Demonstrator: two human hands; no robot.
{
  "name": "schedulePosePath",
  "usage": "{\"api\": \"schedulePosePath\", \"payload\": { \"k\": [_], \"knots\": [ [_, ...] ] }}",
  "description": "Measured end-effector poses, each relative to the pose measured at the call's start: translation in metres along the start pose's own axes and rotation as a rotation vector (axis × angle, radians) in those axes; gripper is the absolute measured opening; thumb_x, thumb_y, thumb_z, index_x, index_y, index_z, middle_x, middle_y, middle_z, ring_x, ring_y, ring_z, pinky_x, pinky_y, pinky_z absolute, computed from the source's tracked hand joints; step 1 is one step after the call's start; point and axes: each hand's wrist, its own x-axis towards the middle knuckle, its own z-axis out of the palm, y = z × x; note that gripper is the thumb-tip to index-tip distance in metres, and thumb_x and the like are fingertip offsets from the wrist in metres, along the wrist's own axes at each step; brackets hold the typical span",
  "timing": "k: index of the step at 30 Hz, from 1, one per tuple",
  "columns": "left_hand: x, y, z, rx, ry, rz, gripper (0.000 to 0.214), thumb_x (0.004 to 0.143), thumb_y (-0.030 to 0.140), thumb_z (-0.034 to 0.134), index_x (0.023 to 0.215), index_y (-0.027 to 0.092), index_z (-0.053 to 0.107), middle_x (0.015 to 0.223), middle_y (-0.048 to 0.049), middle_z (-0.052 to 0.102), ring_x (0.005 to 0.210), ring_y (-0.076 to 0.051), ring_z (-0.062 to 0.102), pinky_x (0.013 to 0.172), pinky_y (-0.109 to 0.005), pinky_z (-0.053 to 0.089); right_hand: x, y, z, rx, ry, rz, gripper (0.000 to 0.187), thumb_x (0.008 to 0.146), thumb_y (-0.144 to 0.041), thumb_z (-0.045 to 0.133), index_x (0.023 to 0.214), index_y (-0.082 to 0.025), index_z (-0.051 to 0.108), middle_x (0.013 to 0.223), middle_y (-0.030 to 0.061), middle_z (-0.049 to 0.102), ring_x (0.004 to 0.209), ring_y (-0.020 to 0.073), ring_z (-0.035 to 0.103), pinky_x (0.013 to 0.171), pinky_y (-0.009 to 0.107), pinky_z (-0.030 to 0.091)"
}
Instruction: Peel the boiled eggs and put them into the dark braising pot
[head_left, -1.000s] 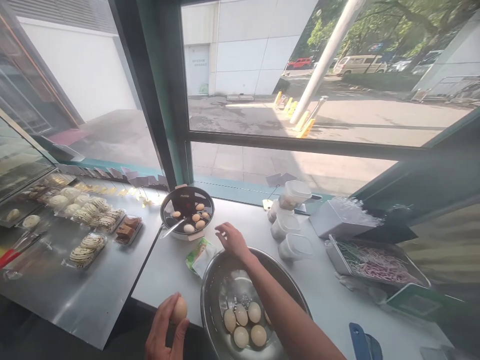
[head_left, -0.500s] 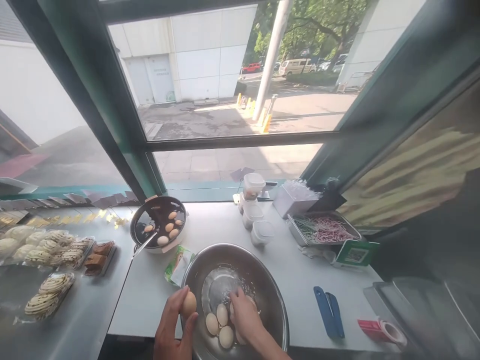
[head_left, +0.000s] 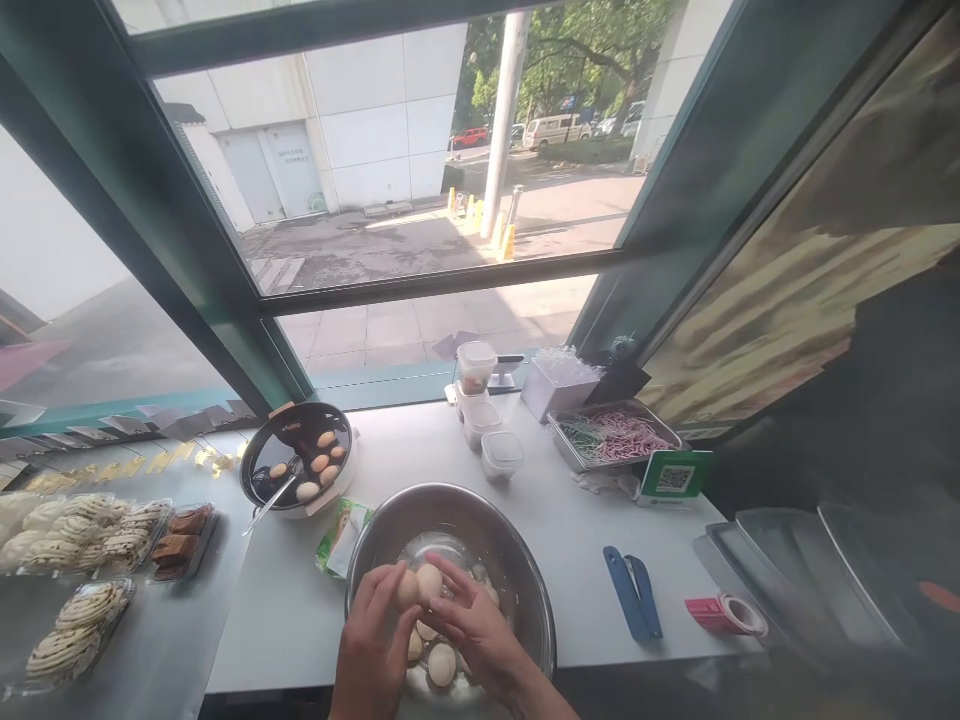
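Note:
Over a steel bowl my two hands are close together, each with an egg. My left hand has its fingers closed round a brown egg. In my right hand, thumb and fingers hold a second, paler egg, right beside the first; whether the two shells touch I cannot tell. Below them several more eggs lie at the bottom of the bowl, in what looks like clear water, partly hidden by my hands.
A black pot of dark liquid with eggs and a ladle stands left. Lidded tubs, a tray of coloured strands, a QR-code sign, blue folded tool and tape roll are right. Packed buns lie far left.
My right hand has come up from the bowl with an egg, meeting my left hand, which moved rightward over the bowl with its own egg. The camera view has shifted slightly.

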Motion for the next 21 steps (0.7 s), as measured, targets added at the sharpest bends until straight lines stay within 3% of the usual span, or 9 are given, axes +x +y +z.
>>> {"api": "schedulePosePath", "payload": {
  "k": [2,6,9,12,16,19,21],
  "knots": [
    [0.002,-0.001,-0.001,0.016,0.055,-0.009,0.043,0.097,0.028,0.063,0.140,0.025,0.064,0.132,-0.0124,0.072,0.122,-0.027,0.072,0.099,-0.043,0.065,-0.003,-0.003,0.003,-0.004,-0.018,0.002,0.075,0.063,-0.042,0.100,0.131,-0.029,0.072,0.134,0.0079,0.070,0.124,0.0316,0.069,0.113,0.049,0.054],
    [0.009,0.002,-0.006,-0.017,-0.063,0.043,0.042,0.098,0.028,0.063,0.139,0.026,0.065,0.132,-0.0123,0.073,0.122,-0.026,0.072,0.099,-0.041,0.066,-0.004,-0.004,0.002,-0.025,-0.017,-0.014,0.075,0.062,-0.045,0.099,0.130,-0.029,0.072,0.131,0.0090,0.071,0.121,0.0329,0.070,0.109,0.049,0.056],
    [0.013,0.005,-0.008,-0.021,0.003,0.025,0.043,0.098,0.029,0.063,0.140,0.025,0.064,0.134,-0.0127,0.073,0.125,-0.027,0.070,0.102,-0.043,0.064,-0.003,0.000,-0.001,-0.024,-0.043,-0.027,0.079,0.063,-0.045,0.099,0.134,-0.030,0.069,0.129,0.0087,0.072,0.120,0.0324,0.071,0.107,0.049,0.057],
    [0.014,0.007,-0.010,-0.053,-0.045,0.028,0.038,0.098,0.029,0.062,0.135,0.024,0.067,0.133,-0.0117,0.074,0.125,-0.026,0.071,0.103,-0.041,0.063,0.001,0.007,-0.003,-0.024,-0.078,-0.031,0.072,0.064,-0.047,0.098,0.127,-0.027,0.071,0.130,0.0106,0.072,0.123,0.0343,0.069,0.108,0.050,0.055],
    [0.012,0.009,-0.012,-0.026,0.105,-0.015,0.039,0.096,0.029,0.065,0.135,0.024,0.066,0.131,-0.0108,0.075,0.121,-0.026,0.073,0.100,-0.039,0.065,0.003,0.015,-0.003,0.009,-0.082,-0.014,0.066,0.071,-0.049,0.094,0.129,-0.028,0.070,0.143,0.0097,0.066,0.133,0.0349,0.064,0.115,0.051,0.051],
    [0.009,0.009,-0.013,-0.045,0.058,0.100,0.037,0.097,0.023,0.063,0.134,0.025,0.067,0.129,-0.0099,0.076,0.122,-0.024,0.073,0.101,-0.037,0.064,0.000,0.013,0.001,0.045,-0.116,-0.020,0.065,0.075,-0.049,0.092,0.132,-0.030,0.069,0.141,0.0087,0.068,0.134,0.0338,0.063,0.116,0.051,0.050],
    [0.005,0.009,-0.014,-0.033,0.121,0.081,0.039,0.097,0.021,0.064,0.136,0.024,0.066,0.131,-0.0111,0.074,0.123,-0.024,0.071,0.103,-0.038,0.063,-0.002,0.010,0.004,0.068,-0.131,-0.012,0.063,0.077,-0.050,0.090,0.133,-0.031,0.068,0.136,0.0082,0.072,0.131,0.0325,0.066,0.115,0.051,0.050]
  ]
}}
